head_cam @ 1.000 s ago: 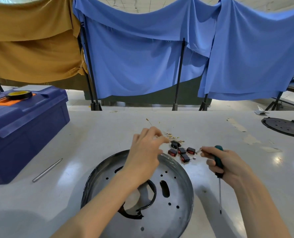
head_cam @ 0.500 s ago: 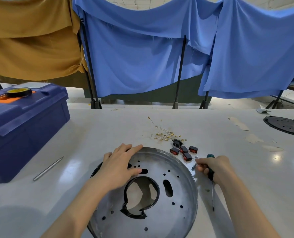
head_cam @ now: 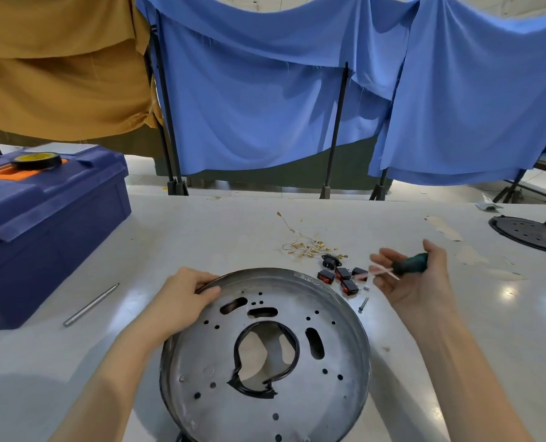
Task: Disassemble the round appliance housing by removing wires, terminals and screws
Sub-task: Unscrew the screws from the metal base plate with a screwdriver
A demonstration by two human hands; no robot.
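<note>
Head view:
Housing (head_cam: 265, 355): lying near-centre, plate up, probably being steadied for remaining screws.
Left hand (head_cam: 182, 301): now clamping the far-left rim; previously lying flat on the plate.
Right hand (head_cam: 415, 282): now lifting, fingers spreading; screwdriver (head_cam: 409, 264) blurring across the palm, seemingly being re-gripped; hold cannot be told.
Switches (head_cam: 342, 277): lying right, clear of the housing.

Pale glossy table top (head_cam: 201, 237), light glare on its right part. Behind it, blue cloths (head_cam: 265, 106) and a mustard cloth (head_cam: 58, 74) hang over black stands (head_cam: 335, 132); a dark green sheet (head_cam: 265, 177) hangs lower. Pale shiny floor (head_cam: 425, 190) shows beyond the table.
</note>
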